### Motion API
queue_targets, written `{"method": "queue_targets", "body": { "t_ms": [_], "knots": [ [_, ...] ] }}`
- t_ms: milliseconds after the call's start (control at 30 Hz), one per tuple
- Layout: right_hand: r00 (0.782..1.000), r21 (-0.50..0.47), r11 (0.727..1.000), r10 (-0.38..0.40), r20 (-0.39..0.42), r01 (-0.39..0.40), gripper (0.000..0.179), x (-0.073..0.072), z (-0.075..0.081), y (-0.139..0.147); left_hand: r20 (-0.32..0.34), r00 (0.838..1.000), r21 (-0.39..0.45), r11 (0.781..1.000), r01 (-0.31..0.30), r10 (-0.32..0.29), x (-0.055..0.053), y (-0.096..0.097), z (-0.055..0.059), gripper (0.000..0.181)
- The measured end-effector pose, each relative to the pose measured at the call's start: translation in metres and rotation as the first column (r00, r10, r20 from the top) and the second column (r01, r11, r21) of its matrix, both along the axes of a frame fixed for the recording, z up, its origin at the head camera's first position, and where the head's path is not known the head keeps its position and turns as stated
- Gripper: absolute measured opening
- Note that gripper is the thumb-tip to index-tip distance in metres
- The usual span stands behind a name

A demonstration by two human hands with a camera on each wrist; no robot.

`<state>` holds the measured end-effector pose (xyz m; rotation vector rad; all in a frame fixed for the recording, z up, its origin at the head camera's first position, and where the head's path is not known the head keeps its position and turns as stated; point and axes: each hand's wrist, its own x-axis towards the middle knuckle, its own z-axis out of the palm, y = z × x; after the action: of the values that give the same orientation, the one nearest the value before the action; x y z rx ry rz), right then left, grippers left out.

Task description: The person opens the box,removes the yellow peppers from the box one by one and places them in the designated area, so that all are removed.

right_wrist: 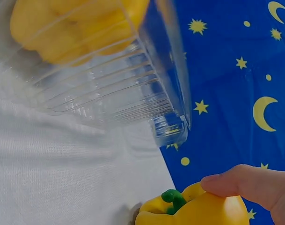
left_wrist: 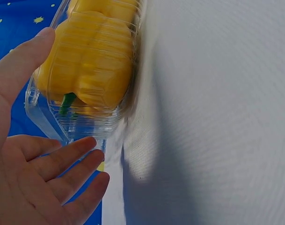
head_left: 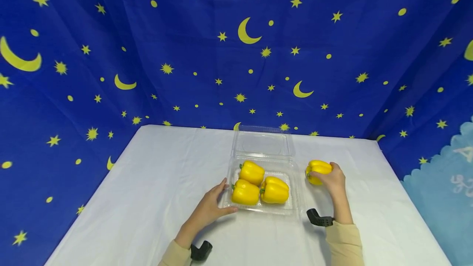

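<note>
A clear plastic clamshell box sits with its lid folded back. Inside lie three yellow bell peppers, one at the back left, one at the front left and one at the right. My left hand is spread around the box's front left corner, thumb at the front rim, fingers loosely extended by the left wall. To the right of the box, my right hand grips another yellow bell pepper between thumb and fingers. Its green stem shows in the right wrist view.
A white cloth covers the table. Behind and at the sides hangs a blue curtain with yellow moons and stars. A light blue panel hangs at the right. Black wrist mounts sit on both arms.
</note>
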<state>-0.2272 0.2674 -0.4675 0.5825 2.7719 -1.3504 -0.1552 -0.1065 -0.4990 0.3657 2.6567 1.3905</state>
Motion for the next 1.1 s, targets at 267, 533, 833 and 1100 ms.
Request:
{"method": "queue_targets", "body": {
  "t_ms": [267,533,833,1100],
  "knots": [
    [1.0,-0.009,1.0,0.01,0.022,-0.01,0.093,0.003,0.0,0.001,-0.006,1.0,-0.008,1.0,0.004,-0.004,0.0,0.001,0.0,0.1],
    [0.995,0.03,0.996,0.084,0.048,-0.086,0.095,0.0,0.003,0.001,0.001,1.0,-0.002,1.0,-0.003,0.003,0.001,0.0,-0.001,0.1],
    [0.996,0.112,0.993,0.051,-0.073,-0.042,0.076,0.012,0.022,-0.006,0.003,1.0,-0.005,1.0,-0.005,0.005,0.0,0.001,-0.003,0.1],
    [0.987,0.047,0.997,0.071,-0.142,-0.065,0.066,0.033,0.048,-0.031,0.003,1.0,-0.01,1.0,-0.008,0.008,-0.002,0.001,-0.002,0.101]
  ]
}}
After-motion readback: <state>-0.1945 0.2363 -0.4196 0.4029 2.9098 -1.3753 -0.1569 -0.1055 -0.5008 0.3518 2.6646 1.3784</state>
